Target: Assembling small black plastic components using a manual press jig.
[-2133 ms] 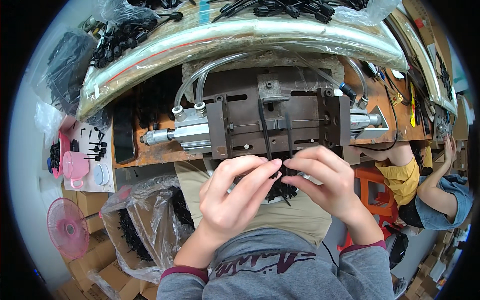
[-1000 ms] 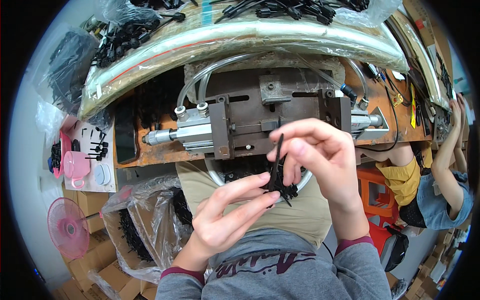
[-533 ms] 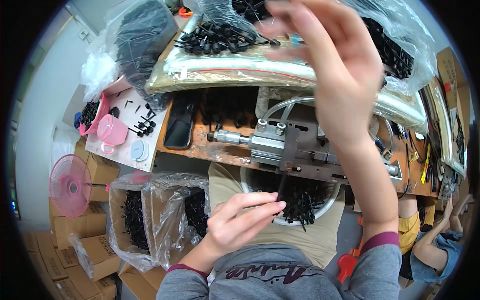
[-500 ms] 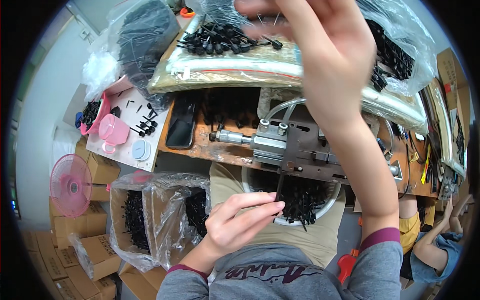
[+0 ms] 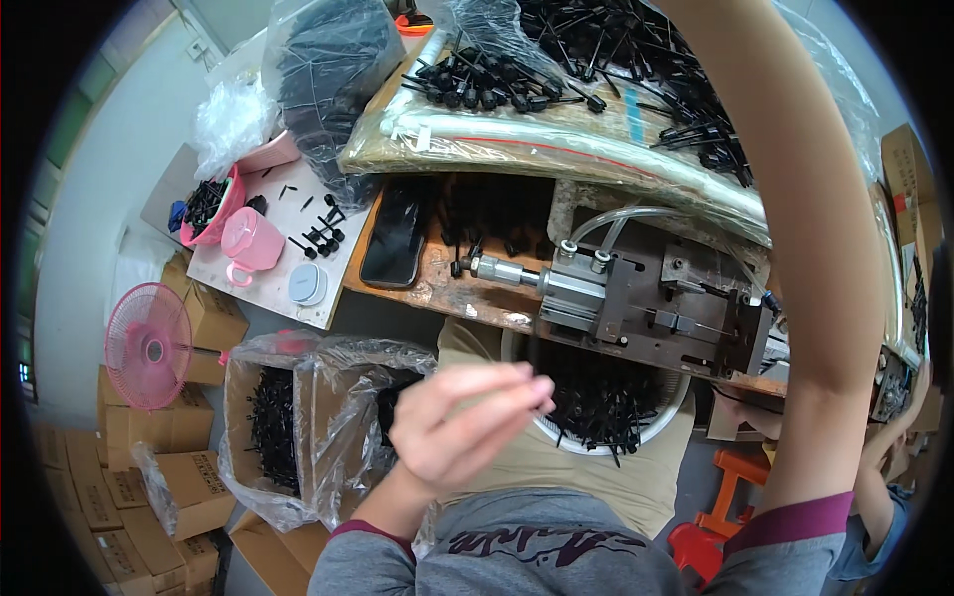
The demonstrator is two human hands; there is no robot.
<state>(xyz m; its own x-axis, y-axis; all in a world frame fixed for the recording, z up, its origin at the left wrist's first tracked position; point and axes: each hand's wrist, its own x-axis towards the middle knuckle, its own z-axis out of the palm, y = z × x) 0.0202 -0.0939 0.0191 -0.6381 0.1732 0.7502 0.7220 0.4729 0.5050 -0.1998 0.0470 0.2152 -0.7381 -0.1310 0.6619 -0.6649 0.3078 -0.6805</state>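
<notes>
Left hand [image 5: 462, 419]: pinching one blurred black rod [image 5: 534, 350]. Right hand: now gone beyond the upper edge, grip untellable, forearm [image 5: 830, 268] reaching past pneumatic fixture [image 5: 621, 298]; two-handed handling interrupted.

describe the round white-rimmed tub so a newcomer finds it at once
Find the dark metal machine with a silver cylinder on the wooden bench. Just below it in view, against khaki trousers, sits a round tub heaped with thin black parts. Its white rim sets it apart from the plastic-draped brown cardboard box at left.
</notes>
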